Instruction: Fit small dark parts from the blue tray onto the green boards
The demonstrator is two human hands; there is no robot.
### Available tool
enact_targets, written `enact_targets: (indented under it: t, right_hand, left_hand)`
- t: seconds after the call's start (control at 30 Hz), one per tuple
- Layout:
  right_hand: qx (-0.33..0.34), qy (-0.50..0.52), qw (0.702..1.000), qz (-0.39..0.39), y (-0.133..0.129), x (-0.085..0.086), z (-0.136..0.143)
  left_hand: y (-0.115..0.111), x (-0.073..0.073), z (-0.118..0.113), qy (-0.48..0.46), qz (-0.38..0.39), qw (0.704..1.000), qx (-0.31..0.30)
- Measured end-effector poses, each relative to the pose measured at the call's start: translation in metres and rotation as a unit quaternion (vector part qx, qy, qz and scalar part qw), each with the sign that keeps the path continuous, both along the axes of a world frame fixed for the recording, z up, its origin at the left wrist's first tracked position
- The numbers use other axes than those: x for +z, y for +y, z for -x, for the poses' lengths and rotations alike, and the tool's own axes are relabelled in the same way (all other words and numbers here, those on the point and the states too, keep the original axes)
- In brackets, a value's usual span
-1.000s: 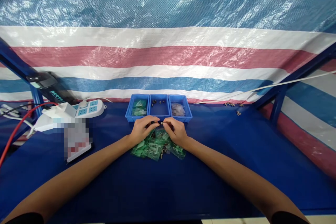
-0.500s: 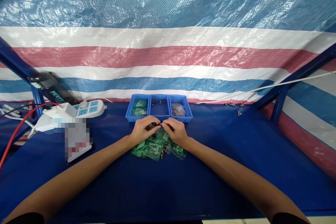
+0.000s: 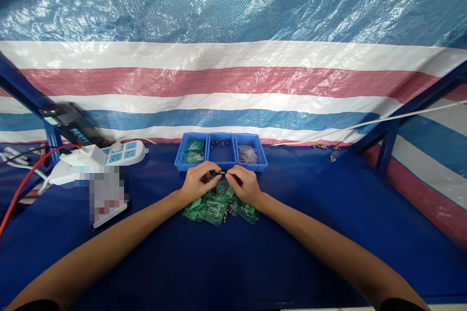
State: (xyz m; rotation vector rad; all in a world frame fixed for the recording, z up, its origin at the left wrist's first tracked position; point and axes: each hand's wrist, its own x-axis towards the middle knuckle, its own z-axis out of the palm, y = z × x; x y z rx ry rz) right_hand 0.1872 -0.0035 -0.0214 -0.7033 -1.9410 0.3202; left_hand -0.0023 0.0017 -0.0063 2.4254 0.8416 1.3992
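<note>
My left hand [image 3: 200, 182] pinches a small dark part [image 3: 220, 173] between thumb and fingertips. My right hand [image 3: 245, 184] has its fingers pressed together at the right end of that part; what they hold is too small to tell. Beneath both hands lies a pile of green plastic packets [image 3: 213, 206] with some small metal pieces [image 3: 226, 214] among them. Just behind stand three blue trays: the left tray [image 3: 178, 159] holds green packets, the middle tray [image 3: 222, 155] a few small screw-like parts, the right tray [image 3: 263, 159] clear packets.
At the left are a white power strip [image 3: 126, 153] with plugs, a red cable [image 3: 22, 182], a dark bottle-like object [image 3: 75, 126] and a blurred flat object [image 3: 109, 199]. Small metal pieces [image 3: 332, 159] lie at the back right. A striped sheet [image 3: 233, 80] hangs behind the table.
My fingertips have drawn slightly apart, and more of the small dark part shows between them. The view has shifted a little, while the trays and packets stay in place.
</note>
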Motion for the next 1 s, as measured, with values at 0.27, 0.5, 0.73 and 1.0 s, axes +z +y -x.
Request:
enact_targets:
  t: [0.27,0.5,0.73,1.0]
  right_hand:
    - [0.005,0.001,1.000,0.000,-0.0007,-0.0004,-0.0006]
    - [-0.003,-0.004,1.000,-0.007,-0.0004,0.0001,-0.0004]
    - [-0.042,0.007,0.999,0.000,-0.0021,0.0007,0.0012]
    - [-0.020,-0.004,1.000,-0.023,0.0018,-0.0037,0.0013]
  left_hand:
    - [-0.0005,0.0009,-0.0002,-0.001,0.001,1.000,0.009]
    - [-0.0011,0.0025,-0.0006,0.000,0.004,1.000,0.008]
    - [-0.0011,0.0017,-0.0002,-0.001,0.010,1.000,0.003]
    - [-0.0013,0.0020,-0.0010,-0.005,0.008,1.000,0.003]
